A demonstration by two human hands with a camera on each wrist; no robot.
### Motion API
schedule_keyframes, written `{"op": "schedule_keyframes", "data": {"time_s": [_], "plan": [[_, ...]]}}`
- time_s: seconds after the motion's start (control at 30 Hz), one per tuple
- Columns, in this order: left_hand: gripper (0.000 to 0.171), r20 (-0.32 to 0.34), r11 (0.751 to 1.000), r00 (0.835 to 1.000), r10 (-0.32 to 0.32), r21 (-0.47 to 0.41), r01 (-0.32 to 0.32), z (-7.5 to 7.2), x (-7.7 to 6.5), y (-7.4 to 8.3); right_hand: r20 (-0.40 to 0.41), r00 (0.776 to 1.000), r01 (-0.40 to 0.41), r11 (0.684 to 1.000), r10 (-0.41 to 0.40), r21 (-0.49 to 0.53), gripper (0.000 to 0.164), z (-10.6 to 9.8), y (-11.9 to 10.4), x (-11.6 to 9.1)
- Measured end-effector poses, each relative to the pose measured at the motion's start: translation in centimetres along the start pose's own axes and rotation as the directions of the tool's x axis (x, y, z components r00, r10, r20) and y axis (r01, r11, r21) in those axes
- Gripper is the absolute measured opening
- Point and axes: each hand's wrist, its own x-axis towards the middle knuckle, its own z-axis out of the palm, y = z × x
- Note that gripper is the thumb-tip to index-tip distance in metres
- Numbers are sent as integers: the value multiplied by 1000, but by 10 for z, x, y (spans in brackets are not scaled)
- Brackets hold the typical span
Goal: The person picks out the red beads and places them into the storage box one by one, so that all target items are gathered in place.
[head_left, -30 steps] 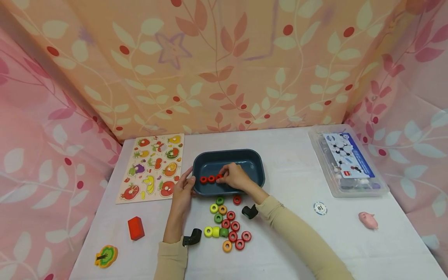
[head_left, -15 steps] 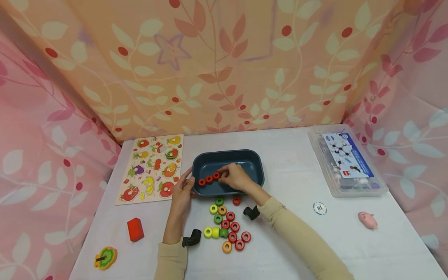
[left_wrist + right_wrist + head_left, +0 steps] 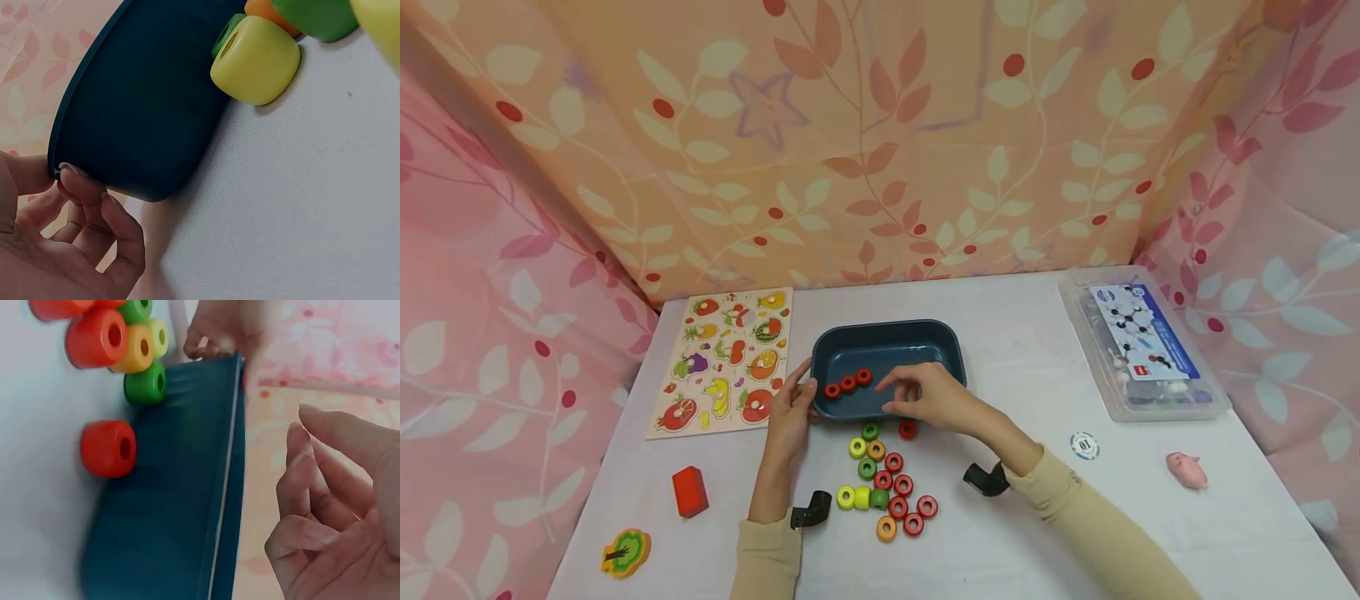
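Observation:
A dark blue rectangular tray (image 3: 887,332) sits mid-table with three red ring beads (image 3: 848,384) in a slanted row at its left. My left hand (image 3: 790,417) pinches the tray's left rim between thumb and fingers, as the left wrist view shows at the tray edge (image 3: 125,106). Above the tray's front right side is my right hand (image 3: 936,398), its fingers loosely bent and nothing between them. The right wrist view shows that hand (image 3: 337,500) with its thumb near the fingertips. Just in front of the tray lies a single red bead (image 3: 107,449).
Loose red, green, yellow and orange beads (image 3: 883,480) spread before the tray. A fruit puzzle board (image 3: 730,333) lies left, a red block (image 3: 690,492) and tree-shaped piece (image 3: 626,553) nearer. Rightward are a clear plastic case (image 3: 1142,342), a chip (image 3: 1085,446) and a pink pig (image 3: 1187,471).
The third red bead shifted slightly up and left in the tray, then my right hand let go of it and drew back to the right. My left hand stays at the rim.

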Motion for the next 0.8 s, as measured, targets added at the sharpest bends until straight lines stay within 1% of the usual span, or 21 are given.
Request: {"op": "schedule_keyframes", "data": {"time_s": [0.07, 0.13, 0.23, 0.3, 0.4, 0.43, 0.5, 0.57, 0.67, 0.73, 0.8], "plan": [[42, 1, 1000, 1000, 7, 9, -7, 1, 0, -1, -1, 1000, -3, 1000, 3, 18, 21, -2, 0, -11], [42, 3, 1000, 1000, 4, 13, -4, 1, 0, -1, 6, 1000, -23, 999, 23, 38, 20, -1, 2, -22], [44, 7, 1000, 1000, -3, 13, 3, 0, 1, 0, 64, 997, -56, 997, 53, 49, 24, 5, 11, -35], [45, 12, 1000, 1000, -7, 15, 7, -1, -1, 3, 128, 990, -71, 996, 64, 50, 33, 10, 19, -42], [46, 17, 1000, 1000, -3, 29, 2, -1, -9, 15, 210, 974, -87, 996, 84, 7, 52, 18, 31, -50], [46, 19, 1000, 1000, 1, 30, -1, 0, -12, 20, 225, 970, -95, 995, 94, -6, 57, 20, 34, -52], [46, 13, 1000, 1000, 9, 27, -10, 0, -11, 17, 231, 967, -104, 994, 108, -28, 64, 25, 41, -55], [45, 8, 1000, 1000, 16, 18, -16, 0, -8, 11, 209, 971, -105, 993, 113, -49, 61, 28, 47, -58], [44, 1, 1000, 1000, 8, 7, -9, -1, 1, -2, 162, 983, -79, 996, 84, -34, 48, 31, 52, -59], [45, 6, 1000, 1000, 0, 8, 0, -1, -1, 2, 138, 988, -62, 998, 66, -33, 40, 32, 54, -59], [46, 12, 1000, 1000, -9, 7, 9, 0, -5, 8, 130, 990, -59, 998, 62, -20, 35, 31, 54, -59]]}}
